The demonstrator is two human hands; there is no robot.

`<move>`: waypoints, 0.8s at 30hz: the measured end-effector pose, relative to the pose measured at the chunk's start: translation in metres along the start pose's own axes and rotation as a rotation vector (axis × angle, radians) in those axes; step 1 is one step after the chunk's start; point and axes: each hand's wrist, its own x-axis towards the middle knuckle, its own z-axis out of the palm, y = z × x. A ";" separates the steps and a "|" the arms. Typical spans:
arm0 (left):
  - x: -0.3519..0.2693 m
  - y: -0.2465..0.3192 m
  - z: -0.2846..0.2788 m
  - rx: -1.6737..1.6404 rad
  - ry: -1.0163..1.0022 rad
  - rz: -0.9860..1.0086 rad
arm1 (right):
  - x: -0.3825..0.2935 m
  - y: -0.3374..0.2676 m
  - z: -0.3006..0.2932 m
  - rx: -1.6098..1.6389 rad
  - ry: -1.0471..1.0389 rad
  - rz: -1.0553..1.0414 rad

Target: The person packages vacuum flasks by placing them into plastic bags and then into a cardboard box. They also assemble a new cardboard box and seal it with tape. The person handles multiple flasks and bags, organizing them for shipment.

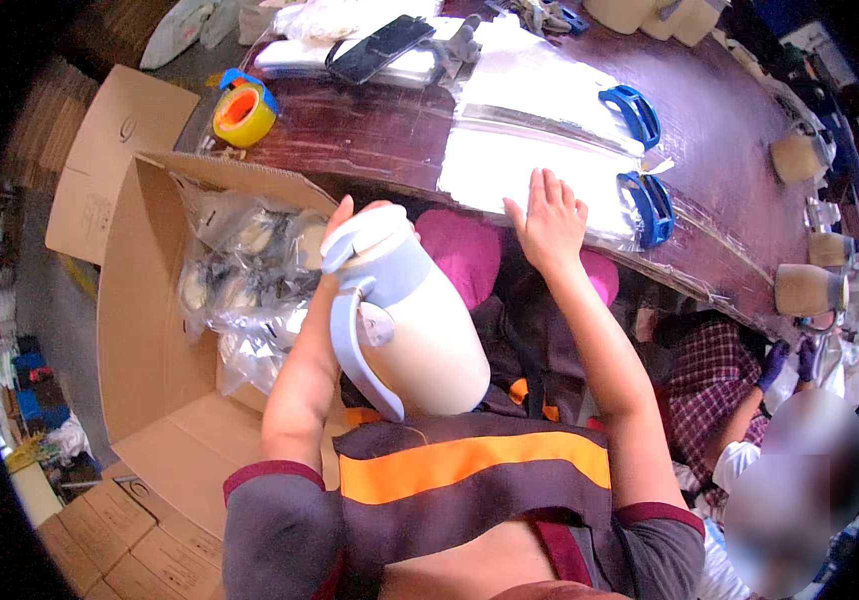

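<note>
A cream vacuum jug point(429, 337) with a pale blue handle and collar is tilted against my front, its lid towards the table. Around its neck, behind the lid, my left hand point(347, 217) grips it; part of that hand is hidden. My right hand point(551, 217) lies flat, fingers apart, on a stack of clear plastic bags point(519, 169) at the table's edge. Two blue plastic holders point(648, 210) sit at the right end of the bags.
An open cardboard box point(151, 300) at my left holds several bagged jugs point(249, 285). On the wooden table point(369, 127) are a tape dispenser point(245, 112), a black phone point(380, 49) and several jugs at the right point(808, 290). A gloved co-worker point(737, 427) sits at the right.
</note>
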 end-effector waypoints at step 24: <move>0.034 -0.030 -0.018 -0.047 0.158 -0.160 | 0.000 0.000 -0.009 0.293 -0.023 -0.070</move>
